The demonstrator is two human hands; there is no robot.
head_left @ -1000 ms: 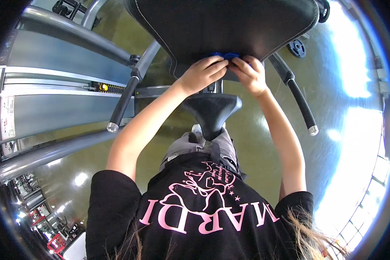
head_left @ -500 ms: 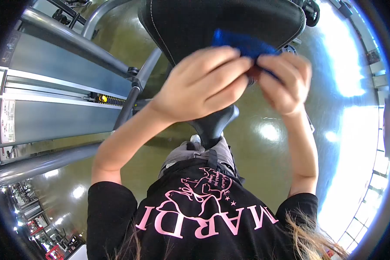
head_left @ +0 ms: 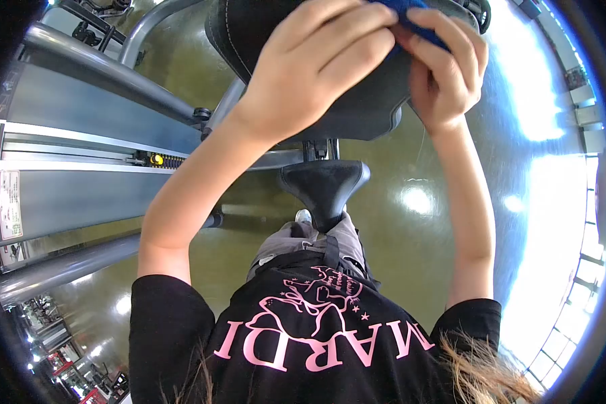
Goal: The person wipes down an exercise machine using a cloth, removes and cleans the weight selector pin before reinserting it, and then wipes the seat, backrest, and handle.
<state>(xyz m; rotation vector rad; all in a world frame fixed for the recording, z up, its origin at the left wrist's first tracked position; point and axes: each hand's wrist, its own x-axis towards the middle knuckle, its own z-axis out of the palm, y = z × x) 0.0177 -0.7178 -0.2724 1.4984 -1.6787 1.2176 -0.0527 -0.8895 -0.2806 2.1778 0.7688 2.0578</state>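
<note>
A blue cloth is bunched between my two hands at the top of the view, partly hidden by the fingers. My left hand has its fingers closed on the cloth's left side. On the other side, my right hand pinches it with curled fingers. Both hands are over a large black padded cushion of a gym machine; whether the cloth touches it I cannot tell.
Below the cushion is a smaller black saddle-shaped pad, near my legs. Grey machine tubes and a panelled weight housing stand at left. Shiny olive floor runs to bright windows at right.
Both hands have moved up and forward in the view with the blue cloth, which now looks more bunched. More of the cushion's near edge and the saddle-shaped pad shows.
</note>
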